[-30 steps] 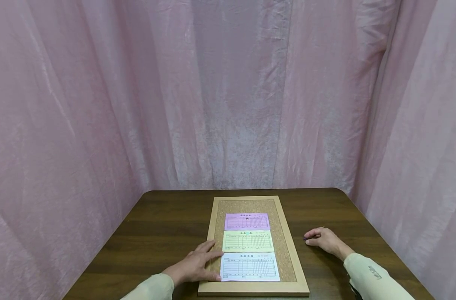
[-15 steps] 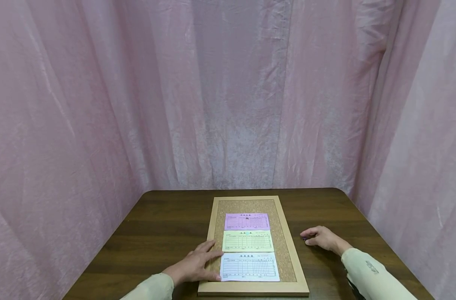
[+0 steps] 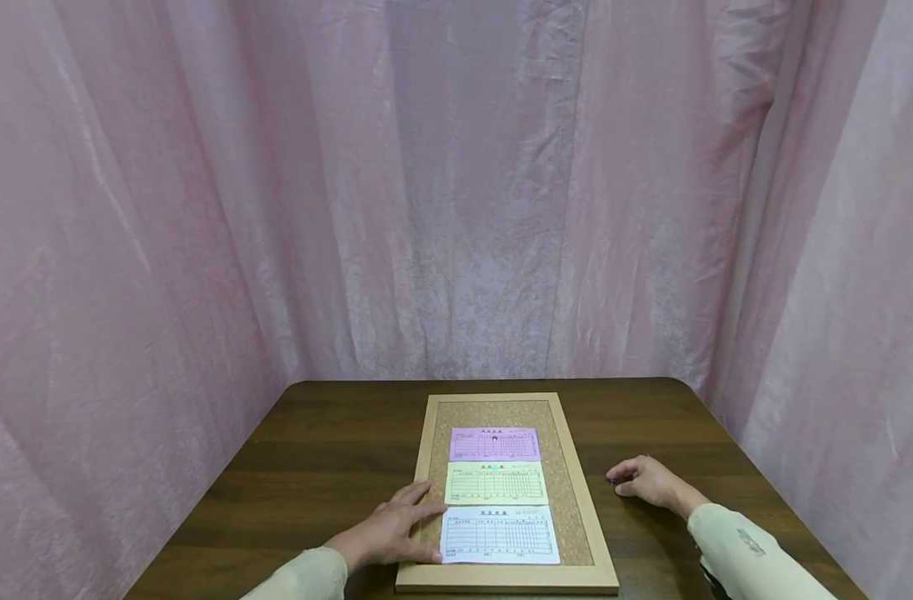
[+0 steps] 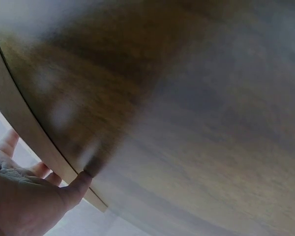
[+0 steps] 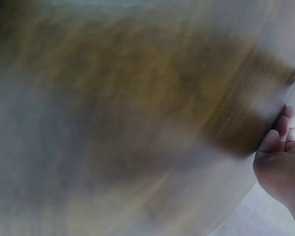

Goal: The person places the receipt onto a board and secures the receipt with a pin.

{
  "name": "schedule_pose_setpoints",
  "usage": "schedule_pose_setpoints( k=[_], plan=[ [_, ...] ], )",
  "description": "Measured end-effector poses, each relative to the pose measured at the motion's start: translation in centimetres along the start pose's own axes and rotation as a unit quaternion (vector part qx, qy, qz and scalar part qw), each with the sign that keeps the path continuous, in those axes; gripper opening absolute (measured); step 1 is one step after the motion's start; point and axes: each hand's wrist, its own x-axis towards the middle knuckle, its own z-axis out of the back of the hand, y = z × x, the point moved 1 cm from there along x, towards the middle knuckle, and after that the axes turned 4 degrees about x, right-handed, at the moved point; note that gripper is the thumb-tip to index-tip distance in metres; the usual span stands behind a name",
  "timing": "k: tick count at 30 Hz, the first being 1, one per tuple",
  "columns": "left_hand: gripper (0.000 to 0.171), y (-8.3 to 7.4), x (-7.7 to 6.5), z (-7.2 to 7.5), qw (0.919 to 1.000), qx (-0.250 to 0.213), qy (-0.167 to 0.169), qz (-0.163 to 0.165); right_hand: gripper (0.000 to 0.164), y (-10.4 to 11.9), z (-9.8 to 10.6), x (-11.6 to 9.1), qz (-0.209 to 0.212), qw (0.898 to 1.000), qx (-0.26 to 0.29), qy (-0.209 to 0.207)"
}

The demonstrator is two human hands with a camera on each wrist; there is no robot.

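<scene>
My left hand (image 3: pixel 392 529) lies with spread fingers over the left edge of a wood-framed cork board (image 3: pixel 572 533). Its fingertips reach the left side of a white printed slip (image 3: pixel 500 536), the nearest of three slips on the cork. A light green slip (image 3: pixel 496 483) lies above it, with a pale blue dot near its top. Farthest up is a pink-purple slip (image 3: pixel 494 445) bearing a small dark-and-white dot. To the right of the board, my right hand (image 3: pixel 653 483) is low over the tabletop, thumb and forefinger pinching a tiny purple pin-like piece (image 3: pixel 612 481), mostly hidden by the fingers.
The dark brown wooden table (image 3: pixel 329 450) extends on both sides of the board. Pink curtains (image 3: pixel 471 208) hang behind it and along both sides. In the left wrist view the board's wooden edge (image 4: pixel 34 132) runs beside the hand.
My right hand shifts slightly left, then back right, staying low by the table with the purple piece at its fingertips. My left hand and the slips stay in place.
</scene>
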Motion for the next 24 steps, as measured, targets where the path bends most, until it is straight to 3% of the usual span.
schedule_pose_setpoints(
  k=[17, 24],
  plan=[
    [0.075, -0.2, -0.1, 0.2, 1.0, -0.007, -0.002, -0.002, 0.01, 0.2, -0.2, -1.8, -0.033, 0.997, -0.019, -0.067],
    [0.075, 0.0, -0.1, 0.1, 0.9999, -0.01, -0.003, -0.003, 0.007, 0.3, -0.2, -2.2, -0.039, 0.997, -0.026, -0.062]
  ],
)
